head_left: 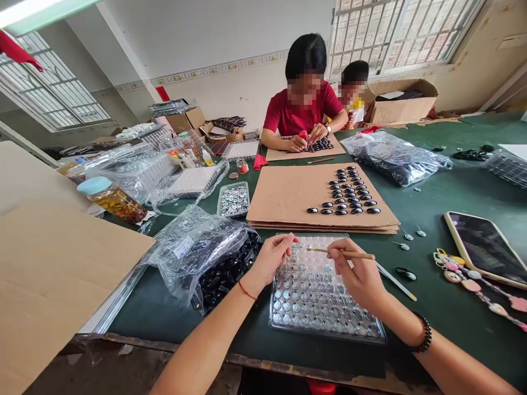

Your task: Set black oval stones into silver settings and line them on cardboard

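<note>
My right hand (356, 271) holds a thin wooden stick (362, 255) like a pen. The stick points left over the clear plastic tray (349, 325), its narrow tip near my left fingertips. My left hand (274, 255) is closed in a pinch above the tray's left side; whatever is between the fingers is too small to make out. Rows of small round metallic discs (304, 299) sit in the tray's cells, mostly in the nearer part. Beside my left wrist lies a clear plastic bag (185, 241) spilling glossy black oval pieces (214, 280).
Behind the tray, stacked cardboard (284, 192) bears several black ovals (349, 192). A small tub (233, 199) holds metal discs. A phone (488, 244) with a beaded strap and a white stick (397, 281) lie right. Across the table, a person in red (304, 109) handles black pieces.
</note>
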Motion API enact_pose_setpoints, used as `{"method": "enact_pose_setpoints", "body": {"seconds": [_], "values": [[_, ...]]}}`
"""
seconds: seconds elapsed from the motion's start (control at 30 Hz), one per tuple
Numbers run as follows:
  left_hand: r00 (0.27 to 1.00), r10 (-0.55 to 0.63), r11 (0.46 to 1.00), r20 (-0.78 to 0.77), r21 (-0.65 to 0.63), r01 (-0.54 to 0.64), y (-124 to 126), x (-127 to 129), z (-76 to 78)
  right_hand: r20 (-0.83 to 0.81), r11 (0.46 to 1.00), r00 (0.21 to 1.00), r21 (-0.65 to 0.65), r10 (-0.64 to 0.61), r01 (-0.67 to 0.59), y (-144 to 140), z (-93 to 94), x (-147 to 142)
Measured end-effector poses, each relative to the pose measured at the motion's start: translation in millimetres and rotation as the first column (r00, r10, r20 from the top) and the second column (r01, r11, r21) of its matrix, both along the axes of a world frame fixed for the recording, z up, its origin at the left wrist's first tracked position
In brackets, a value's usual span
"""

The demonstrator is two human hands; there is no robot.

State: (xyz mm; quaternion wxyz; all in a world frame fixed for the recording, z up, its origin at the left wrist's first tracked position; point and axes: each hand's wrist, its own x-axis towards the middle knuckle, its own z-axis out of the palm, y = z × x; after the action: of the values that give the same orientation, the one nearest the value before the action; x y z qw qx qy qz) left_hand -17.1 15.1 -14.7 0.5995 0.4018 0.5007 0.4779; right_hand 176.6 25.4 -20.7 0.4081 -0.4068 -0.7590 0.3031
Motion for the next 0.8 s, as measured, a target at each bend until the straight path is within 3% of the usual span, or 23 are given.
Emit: {"method": "enact_pose_setpoints", "body": {"seconds": [0.1, 0.2, 0.4, 0.5, 0.6, 0.7, 0.8], "values": [[0.988, 0.075, 0.995, -0.136, 0.083, -0.064, 1.0, 2.9, -3.9, -0.193, 0.998, 0.98, -0.051, -0.053, 0.044, 0.6, -0.7, 0.4], [0.954, 0.049, 0.993, -0.295, 0.113, -0.016, -0.6, 7.7, -4.9, -0.341, 0.993, 0.938, -0.118, -0.064, 0.025, 1.0, 0.1, 0.2], [0.921, -0.027, 0.984, -0.389, 0.152, 0.093, -5.0, 13.4, -0.2, -0.401, 0.977, 0.915, -0.208, -0.037, -0.051, -0.3, 3.7, -3.9], [0.902, -0.02, 0.983, -0.432, 0.158, 0.098, -5.9, 15.1, 1.1, -0.424, 0.964, 0.905, -0.249, -0.023, -0.092, -0.8, 5.9, -5.7], [0.879, 0.007, 0.982, -0.476, 0.171, 0.084, -3.4, 12.8, -0.1, -0.531, 0.947, 0.846, -0.296, -0.053, -0.127, 3.8, 10.8, -4.0], [0.824, 0.14, 0.966, -0.55, 0.26, 0.01, 9.4, -5.8, 0.4, -0.651, 0.933, 0.745, -0.34, -0.145, -0.115, 13.8, 16.7, 1.5], [0.673, 0.385, 0.917, -0.631, 0.344, -0.202, 35.0, -43.2, 13.0, -0.711, 0.927, 0.672, -0.364, -0.209, -0.096, 23.6, 20.3, 6.4]]}}
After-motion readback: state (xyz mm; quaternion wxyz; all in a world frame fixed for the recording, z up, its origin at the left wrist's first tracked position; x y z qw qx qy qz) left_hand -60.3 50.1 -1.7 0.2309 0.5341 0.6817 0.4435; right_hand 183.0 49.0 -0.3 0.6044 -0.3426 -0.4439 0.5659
